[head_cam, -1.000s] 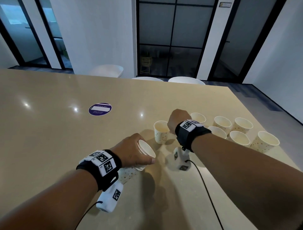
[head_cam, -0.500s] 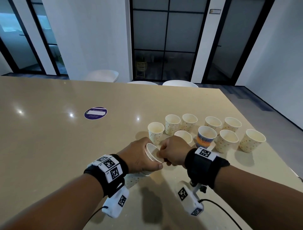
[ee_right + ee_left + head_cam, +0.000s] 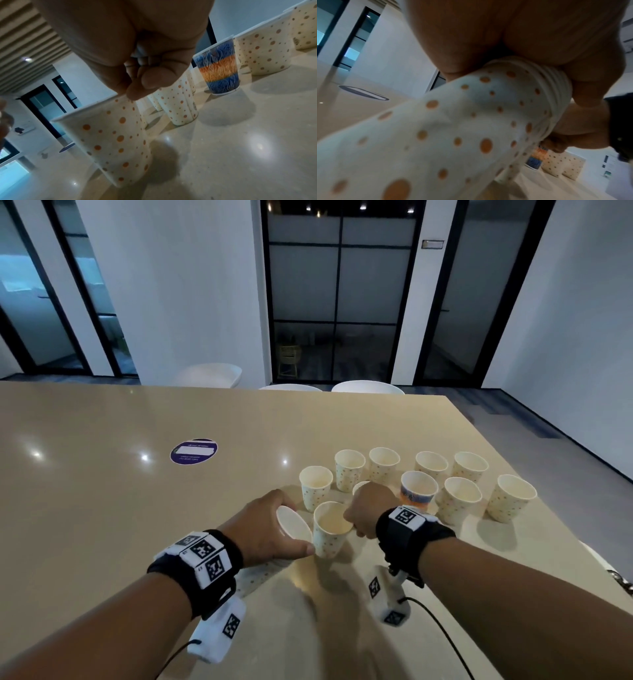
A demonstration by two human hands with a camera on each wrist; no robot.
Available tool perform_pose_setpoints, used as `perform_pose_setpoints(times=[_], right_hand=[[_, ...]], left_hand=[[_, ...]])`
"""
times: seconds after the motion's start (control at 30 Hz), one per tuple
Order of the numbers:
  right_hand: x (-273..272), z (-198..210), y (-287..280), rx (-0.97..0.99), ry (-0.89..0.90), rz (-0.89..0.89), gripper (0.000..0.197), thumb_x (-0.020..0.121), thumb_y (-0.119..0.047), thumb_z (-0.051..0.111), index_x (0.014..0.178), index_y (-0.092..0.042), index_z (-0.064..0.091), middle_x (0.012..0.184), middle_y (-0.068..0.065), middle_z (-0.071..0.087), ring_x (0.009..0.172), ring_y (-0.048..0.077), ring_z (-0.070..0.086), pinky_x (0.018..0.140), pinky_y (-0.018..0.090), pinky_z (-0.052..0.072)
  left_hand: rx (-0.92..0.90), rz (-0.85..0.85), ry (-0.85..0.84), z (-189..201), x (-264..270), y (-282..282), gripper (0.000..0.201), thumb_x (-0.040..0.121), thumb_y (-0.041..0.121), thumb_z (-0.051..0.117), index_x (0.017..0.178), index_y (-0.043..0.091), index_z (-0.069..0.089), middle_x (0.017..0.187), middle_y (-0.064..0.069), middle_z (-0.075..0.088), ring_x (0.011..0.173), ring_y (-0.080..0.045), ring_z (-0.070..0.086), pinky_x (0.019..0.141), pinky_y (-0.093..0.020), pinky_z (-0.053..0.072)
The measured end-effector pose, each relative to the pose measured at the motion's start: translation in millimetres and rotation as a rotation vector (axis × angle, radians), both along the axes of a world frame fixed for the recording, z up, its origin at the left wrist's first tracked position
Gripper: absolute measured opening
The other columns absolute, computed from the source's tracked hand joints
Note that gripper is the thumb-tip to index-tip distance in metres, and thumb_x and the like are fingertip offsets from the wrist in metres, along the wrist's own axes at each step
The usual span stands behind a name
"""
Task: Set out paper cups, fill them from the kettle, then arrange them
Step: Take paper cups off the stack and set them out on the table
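Observation:
My left hand (image 3: 270, 525) grips a tilted stack of white orange-dotted paper cups (image 3: 293, 525), its mouth facing right; the left wrist view shows the stack (image 3: 453, 128) close up in the curled fingers. My right hand (image 3: 356, 520) pinches the rim of a single dotted cup (image 3: 330, 537), upright just right of the stack's mouth. In the right wrist view, thumb and finger of that hand (image 3: 133, 89) nip the cup's (image 3: 113, 142) rim. I cannot tell whether its base touches the table. No kettle is in view.
Several empty dotted cups (image 3: 349, 470) stand in loose rows behind my right hand, with one blue-and-orange cup (image 3: 418, 491) among them. The beige table (image 3: 102, 508) carries a round purple sticker (image 3: 194, 451). Its right edge (image 3: 513, 474) runs close past the cups. White chairs (image 3: 368, 387) stand beyond the table.
My right hand came back from the far cups to the stack's mouth and now holds one cup apart from the stack, upright. The left hand has kept its hold on the stack.

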State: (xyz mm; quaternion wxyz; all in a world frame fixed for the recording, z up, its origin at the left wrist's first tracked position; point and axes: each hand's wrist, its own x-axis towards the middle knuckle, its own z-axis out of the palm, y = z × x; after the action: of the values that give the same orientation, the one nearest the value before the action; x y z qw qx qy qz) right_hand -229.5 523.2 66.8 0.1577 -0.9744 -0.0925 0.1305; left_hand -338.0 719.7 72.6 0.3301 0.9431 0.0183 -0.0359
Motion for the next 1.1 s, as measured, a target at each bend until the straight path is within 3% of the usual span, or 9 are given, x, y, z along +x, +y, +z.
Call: perform_pose_setpoints(times=[0.13, 0.3, 0.33, 0.43, 0.47, 0.73, 0.83, 1.0, 1.1], right_hand=[[2.7, -3.4, 4.9, -0.074, 0.044, 0.056, 0.022, 0.082, -0.027, 0.064, 0.064, -0.017, 0.057, 0.069, 0.0, 0.065, 0.069, 0.021, 0.066, 0.062, 0.025, 0.052], [-32.2, 25.0, -17.2, 0.072, -0.196, 0.019, 0.025, 0.089, -0.04, 0.052, 0.074, -0.02, 0.054, 0.075, -0.002, 0.058, 0.077, 0.023, 0.059, 0.066, 0.029, 0.044], [-44.3, 29.6, -20.9, 0.121, -0.156, 0.053, 0.026, 0.088, -0.041, 0.055, 0.072, -0.02, 0.057, 0.074, -0.001, 0.063, 0.074, 0.021, 0.062, 0.065, 0.029, 0.046], [-81.2, 27.0, -26.8, 0.403, 0.265, 0.048, 0.023, 0.083, -0.035, 0.07, 0.078, -0.013, 0.07, 0.072, 0.006, 0.072, 0.06, 0.016, 0.066, 0.053, 0.027, 0.051], [-86.9, 22.9, -29.4, 0.431, 0.325, 0.031, 0.019, 0.084, -0.03, 0.071, 0.078, -0.012, 0.07, 0.07, 0.006, 0.071, 0.059, 0.016, 0.065, 0.052, 0.026, 0.05], [-78.7, 14.0, -57.1, 0.352, 0.208, 0.002, 0.018, 0.083, -0.023, 0.068, 0.073, -0.009, 0.067, 0.064, 0.009, 0.065, 0.049, 0.018, 0.057, 0.046, 0.024, 0.044], [-70.9, 19.7, -71.1, 0.525, 0.283, -0.05, 0.014, 0.083, -0.014, 0.067, 0.071, -0.009, 0.063, 0.058, 0.006, 0.056, 0.045, 0.016, 0.048, 0.042, 0.022, 0.036], [-45.1, 41.1, -108.5, 0.784, 0.269, -0.186, 0.03, 0.082, -0.004, 0.065, 0.057, -0.014, 0.054, 0.051, 0.005, 0.048, 0.037, 0.015, 0.037, 0.042, 0.018, 0.027], [-21.6, 38.9, -122.9, 0.536, 0.101, -0.189, 0.018, 0.081, -0.012, 0.064, 0.065, -0.012, 0.059, 0.054, 0.004, 0.056, 0.042, 0.018, 0.049, 0.045, 0.022, 0.04]], left_hand=[[-0.036, -0.021, -0.017, -1.3, -0.2, -11.1, 0.065, 0.058, 0.054, 0.088, 0.107, 0.037, 0.049, 0.101, 0.017, 0.059, 0.089, 0.003, 0.056, 0.068, -0.018, 0.043], [-0.046, -0.054, -0.009, -6.1, -7.8, -22.4, 0.077, 0.048, 0.066, 0.081, 0.111, 0.036, 0.05, 0.105, 0.015, 0.062, 0.093, 0.0, 0.059, 0.074, -0.022, 0.048], [-0.054, -0.063, -0.009, -6.6, -9.7, -26.2, 0.078, 0.048, 0.066, 0.082, 0.113, 0.035, 0.05, 0.105, 0.015, 0.062, 0.093, 0.0, 0.059, 0.075, -0.021, 0.047], [-0.07, -0.094, -0.018, -9.0, -14.5, -42.3, 0.081, 0.05, 0.065, 0.083, 0.117, 0.034, 0.05, 0.109, 0.014, 0.06, 0.098, -0.002, 0.057, 0.082, -0.024, 0.05], [-0.074, -0.107, -0.024, -10.5, -15.3, -48.3, 0.081, 0.05, 0.065, 0.083, 0.117, 0.034, 0.05, 0.109, 0.014, 0.06, 0.099, -0.002, 0.058, 0.085, -0.025, 0.052], [-0.1, -0.121, -0.023, -16.6, -11.3, -85.4, 0.074, 0.053, 0.058, 0.084, 0.114, 0.033, 0.05, 0.101, 0.014, 0.061, 0.091, -0.001, 0.059, 0.073, -0.019, 0.051], [-0.107, -0.11, -0.033, -14.1, -7.5, -93.0, 0.068, 0.055, 0.054, 0.085, 0.109, 0.033, 0.051, 0.097, 0.013, 0.064, 0.088, -0.001, 0.062, 0.073, -0.021, 0.054], [-0.069, -0.068, 0.016, -21.4, -6.9, -93.0, 0.072, 0.053, 0.059, 0.083, 0.113, 0.031, 0.054, 0.102, 0.014, 0.064, 0.091, -0.003, 0.063, 0.08, -0.028, 0.057], [-0.041, -0.015, 0.027, -23.9, -6.0, -94.7, 0.077, 0.05, 0.062, 0.083, 0.115, 0.034, 0.052, 0.11, 0.013, 0.058, 0.098, -0.005, 0.058, 0.082, -0.028, 0.053]])
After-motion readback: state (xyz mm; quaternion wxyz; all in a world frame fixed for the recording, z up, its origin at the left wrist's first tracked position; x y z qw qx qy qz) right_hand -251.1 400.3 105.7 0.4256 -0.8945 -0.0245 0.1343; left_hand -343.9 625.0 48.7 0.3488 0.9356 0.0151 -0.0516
